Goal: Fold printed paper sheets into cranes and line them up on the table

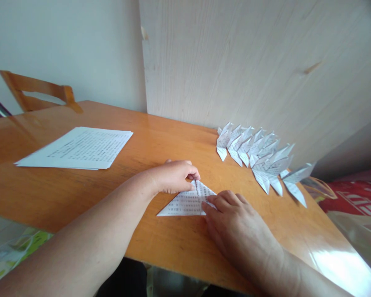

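A sheet of printed paper folded into a triangle, the folded paper (185, 203), lies flat on the wooden table in front of me. At its top point, my left hand (177, 175) has thumb and fingers closed on the paper. My right hand (235, 218) grips the right side, its thumb and index finger on the paper near a crease down the middle. That hand covers the triangle's right corner. Off to the right stand several folded paper pieces (267, 154) in slanting rows, their pointed ends upward. One more folded piece (297, 181) sits apart at the near end.
A stack of printed sheets (80, 148) rests on the left of the table (160, 142). Behind stands a pale wood-grain panel (235, 62). A wooden chair (43, 90) is at the far left. Red and clear bags (355, 198) lie beyond the right edge.
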{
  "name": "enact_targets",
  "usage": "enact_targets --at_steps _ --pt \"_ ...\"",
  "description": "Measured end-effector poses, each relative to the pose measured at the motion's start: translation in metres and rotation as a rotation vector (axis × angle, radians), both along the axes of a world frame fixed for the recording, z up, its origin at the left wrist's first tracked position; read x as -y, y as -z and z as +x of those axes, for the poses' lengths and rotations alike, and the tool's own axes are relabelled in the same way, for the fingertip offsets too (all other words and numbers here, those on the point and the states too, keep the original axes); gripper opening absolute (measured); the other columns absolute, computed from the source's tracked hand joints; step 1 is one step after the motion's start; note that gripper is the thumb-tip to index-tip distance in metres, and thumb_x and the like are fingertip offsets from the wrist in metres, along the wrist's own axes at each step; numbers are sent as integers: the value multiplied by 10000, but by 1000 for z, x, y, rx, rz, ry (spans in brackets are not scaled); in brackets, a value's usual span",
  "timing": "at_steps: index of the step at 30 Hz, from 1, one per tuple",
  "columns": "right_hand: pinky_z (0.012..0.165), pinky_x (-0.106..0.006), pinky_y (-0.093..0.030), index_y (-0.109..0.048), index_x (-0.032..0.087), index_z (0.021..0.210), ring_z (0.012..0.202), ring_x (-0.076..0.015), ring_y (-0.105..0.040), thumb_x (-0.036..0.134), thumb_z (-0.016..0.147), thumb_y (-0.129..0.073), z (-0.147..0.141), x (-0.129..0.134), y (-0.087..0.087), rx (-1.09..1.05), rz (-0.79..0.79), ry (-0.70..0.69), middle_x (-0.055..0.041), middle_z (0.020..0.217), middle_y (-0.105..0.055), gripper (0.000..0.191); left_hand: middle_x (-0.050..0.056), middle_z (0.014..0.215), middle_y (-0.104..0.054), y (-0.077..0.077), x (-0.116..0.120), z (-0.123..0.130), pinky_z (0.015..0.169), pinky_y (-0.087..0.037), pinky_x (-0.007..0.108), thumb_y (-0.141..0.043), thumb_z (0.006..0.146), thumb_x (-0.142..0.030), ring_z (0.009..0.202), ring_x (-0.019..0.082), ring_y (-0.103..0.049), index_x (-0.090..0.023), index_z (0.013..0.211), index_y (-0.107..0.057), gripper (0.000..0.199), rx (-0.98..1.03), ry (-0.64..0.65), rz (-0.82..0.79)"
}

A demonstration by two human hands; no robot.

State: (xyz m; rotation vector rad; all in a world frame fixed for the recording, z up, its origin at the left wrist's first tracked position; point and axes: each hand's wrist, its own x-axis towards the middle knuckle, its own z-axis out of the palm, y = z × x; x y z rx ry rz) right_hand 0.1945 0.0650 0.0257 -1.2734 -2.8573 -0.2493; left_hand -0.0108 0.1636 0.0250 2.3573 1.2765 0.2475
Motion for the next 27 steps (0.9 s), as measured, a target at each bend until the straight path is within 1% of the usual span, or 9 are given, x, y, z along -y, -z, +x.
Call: enact_targets --at_steps 5,9,16,18,21,24,27 --pt "753 -366 -467 -685 186 884 841 -240 -569 143 915 -589 -2 -3 -2 12 -51 35 -84 893 -651 110 -4 1046 -657 1 0 0 817 -440 273 -658 799 -316 963 180 -617 -285 1096 -708 302 -13 3 0" --pt "727 -343 -480 -683 181 863 817 -222 -584 139 926 -580 -2 -6 -1 9 -92 39 -78 881 -646 127 -4 1046 -655 2 -1 0 826 -437 280 -659 793 -311 958 180 -615 -287 1098 -706 310 -3 8 5" --pt "700 -341 -489 -675 185 854 783 -220 -586 100 897 -592 2 -9 4 22 -62 24 -66 874 -645 126 -9 1038 -654 3 -1 -1 823 -426 288 -662 783 -312 951 183 -613 -292 1091 -693 310 6 1 7" --pt "702 -347 -492 -679 179 890 787 -224 -581 89 890 -583 1 -10 5 22 -37 13 -72 880 -641 131 -13 1035 -654 4 -1 -1 823 -422 294 -663 777 -318 943 185 -612 -290 1080 -684 305 6 -1 17" --pt "722 -357 -495 -676 172 994 794 -227 -566 91 885 -574 -1 -12 8 13 0 -2 -77 911 -633 170 -20 1039 -665 4 0 -1 813 -414 297 -671 769 -330 945 187 -611 -282 1065 -657 301 4 -23 21" --pt "718 -353 -495 -667 186 1010 775 -220 -546 113 888 -569 -1 -13 11 2 11 19 -69 899 -611 174 -23 1063 -675 3 0 -1 804 -421 295 -682 762 -347 942 182 -612 -275 1105 -621 355 21 -60 -14" --pt "707 -347 -498 -666 187 1017 762 -216 -536 118 893 -556 -1 -13 13 -1 6 40 -65 882 -592 179 -28 1080 -680 4 -1 -2 778 -434 287 -693 743 -353 935 180 -617 -278 1136 -599 410 42 -72 -49"
